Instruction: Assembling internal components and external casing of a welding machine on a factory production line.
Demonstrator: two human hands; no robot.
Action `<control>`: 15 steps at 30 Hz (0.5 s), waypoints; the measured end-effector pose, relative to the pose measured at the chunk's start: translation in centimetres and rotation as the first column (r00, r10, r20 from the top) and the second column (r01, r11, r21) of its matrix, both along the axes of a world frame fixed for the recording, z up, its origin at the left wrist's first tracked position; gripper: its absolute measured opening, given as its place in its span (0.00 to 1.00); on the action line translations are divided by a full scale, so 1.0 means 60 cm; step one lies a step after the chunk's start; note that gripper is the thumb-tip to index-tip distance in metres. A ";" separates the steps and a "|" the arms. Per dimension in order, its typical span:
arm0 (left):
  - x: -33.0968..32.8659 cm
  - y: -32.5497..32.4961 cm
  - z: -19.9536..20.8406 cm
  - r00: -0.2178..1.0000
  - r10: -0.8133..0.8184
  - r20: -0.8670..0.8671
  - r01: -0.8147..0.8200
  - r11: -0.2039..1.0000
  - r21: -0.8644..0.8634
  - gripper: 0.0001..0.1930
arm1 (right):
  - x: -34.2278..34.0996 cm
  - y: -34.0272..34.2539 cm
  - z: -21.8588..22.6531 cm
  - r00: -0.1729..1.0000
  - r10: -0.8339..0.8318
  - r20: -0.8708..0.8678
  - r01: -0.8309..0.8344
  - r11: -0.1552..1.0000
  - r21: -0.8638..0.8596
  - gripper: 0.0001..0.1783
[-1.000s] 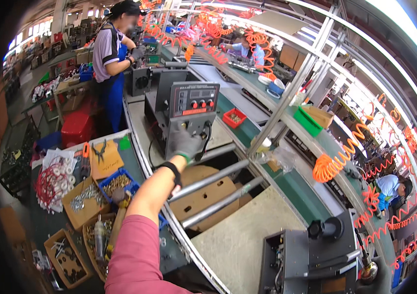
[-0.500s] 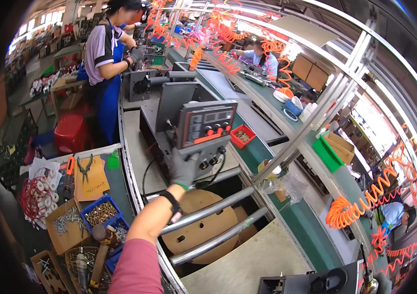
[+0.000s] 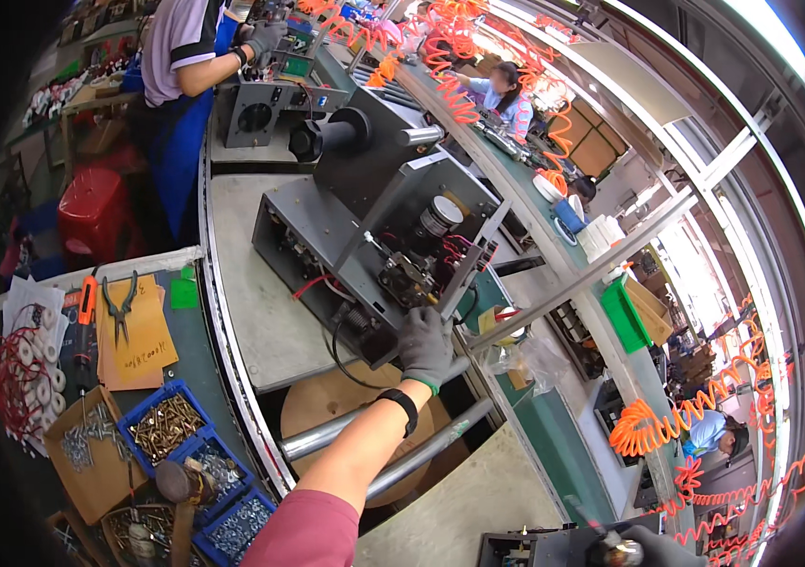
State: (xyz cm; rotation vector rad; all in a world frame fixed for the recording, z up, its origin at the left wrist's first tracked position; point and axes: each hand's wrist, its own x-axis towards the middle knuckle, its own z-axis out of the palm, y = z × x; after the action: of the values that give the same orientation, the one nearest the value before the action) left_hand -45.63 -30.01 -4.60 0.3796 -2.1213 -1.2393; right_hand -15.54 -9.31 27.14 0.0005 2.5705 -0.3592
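Observation:
My left hand, in a grey glove, grips the near corner of a dark grey metal machine. The machine's side is open, showing a silver cylindrical motor, a small mechanism and red wires. A black spool holder sticks out from its upright plate. At the lower right edge, my gloved right hand is closed around a powered screwdriver, blurred and partly cut off. Beside that hand stands another dark metal housing, mostly out of view.
Metal rollers span a gap over a round brown board. Left are blue screw bins, a mallet, pliers and a red stool. A co-worker stands at the far left. Orange coiled hoses hang right.
The machine has turned: its front control panel no longer faces me, and its open inside shows. My left hand has moved right with it. The right hand and screwdriver have come further into view.

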 end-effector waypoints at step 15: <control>-0.045 -0.074 -0.024 0.987 -0.154 0.048 0.161 0.962 -0.221 0.19 | -0.111 0.056 -0.557 0.947 -0.285 0.151 0.281 0.959 0.047 0.30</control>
State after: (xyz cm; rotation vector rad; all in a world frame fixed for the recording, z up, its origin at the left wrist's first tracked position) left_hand -48.34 -34.47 -6.03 0.1326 -2.3257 -1.0683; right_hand -22.18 -5.96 -6.27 0.3959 2.4198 -0.4157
